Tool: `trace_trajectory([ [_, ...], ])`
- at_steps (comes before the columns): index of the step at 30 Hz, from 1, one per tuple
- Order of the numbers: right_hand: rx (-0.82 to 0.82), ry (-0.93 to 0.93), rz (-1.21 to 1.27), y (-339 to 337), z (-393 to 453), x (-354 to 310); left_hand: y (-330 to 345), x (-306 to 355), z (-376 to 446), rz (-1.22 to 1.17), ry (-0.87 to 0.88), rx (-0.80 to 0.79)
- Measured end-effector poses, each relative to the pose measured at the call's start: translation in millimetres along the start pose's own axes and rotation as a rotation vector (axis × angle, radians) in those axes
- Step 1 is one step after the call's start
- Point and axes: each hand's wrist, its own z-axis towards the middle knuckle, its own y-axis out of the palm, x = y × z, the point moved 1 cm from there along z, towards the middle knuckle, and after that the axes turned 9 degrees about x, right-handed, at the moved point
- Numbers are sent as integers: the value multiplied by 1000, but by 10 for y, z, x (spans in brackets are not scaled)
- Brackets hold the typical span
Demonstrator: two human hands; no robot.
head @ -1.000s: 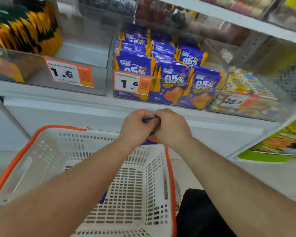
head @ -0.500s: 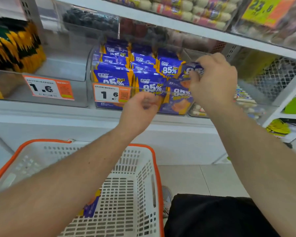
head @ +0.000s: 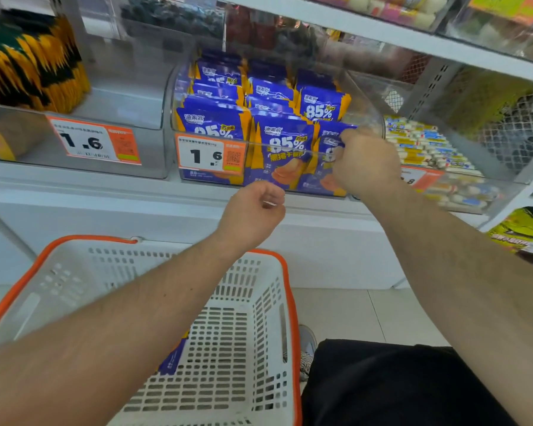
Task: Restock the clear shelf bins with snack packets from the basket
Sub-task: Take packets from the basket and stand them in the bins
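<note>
— At the shelf (head: 74, 179) front, what do you see?

— A white shelf with clear bins side by side. The middle clear bin (head: 366, 96) is packed with upright blue-and-orange snack packets (head: 277, 146), an orange price tag (head: 211, 156) reading 1.6 on its front. My right hand (head: 366, 162) reaches over its front edge, fingers curled, pinching the top of the rightmost front packet (head: 328, 139).

— And your other hand?

— My left hand (head: 253, 212) hangs just below the bin, fingers curled loosely around nothing.

— Where is the basket?

— Under my left forearm: a white slotted basket (head: 246, 302) with an orange rim. One blue packet (head: 173, 356) lies inside, mostly hidden by my arm.

— Anything else around?

— Striped yellow-and-dark packs (head: 34, 66) fill the left bin (head: 130, 87), small wrapped sticks (head: 425, 149) the right one. Pale floor tiles (head: 351, 312) show below.
</note>
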Motion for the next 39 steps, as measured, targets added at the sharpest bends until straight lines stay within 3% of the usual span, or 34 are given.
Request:
trace_trajectory([
  [4, -10, 14, -15, -39, -24, -41, -8, -89, -45, 17, -35, -27],
  [9, 264, -19, 145, -81, -59, -69, -121, -224, -83, 85, 30, -30],
  [11, 186, -43, 211, -147, 115, -34, -176, -122, -63, 91, 117, -17],
  [15, -210, -75, 212, -175, 444, 87, -240, 412, 201, 114, 398, 7],
  [18, -236, -148, 227, -97, 504, 143, -180, 862, 608, 215, 475, 19],
  [22, -248, -139, 297, 6, 507, 233, 78, 1302, 1253, 452, 484, -2],
  [29, -279, -145, 333, 66, 485, 270, 714, 1354, 1905, 1063, 299, -517],
  [34, -274, -163, 349, 55, 485, 293, 841, 1388, 1996, 1054, 161, -562],
  [39, -239, -179, 338, 81, 458, 286, 926, 1381, 1957, 1102, 171, -511],
])
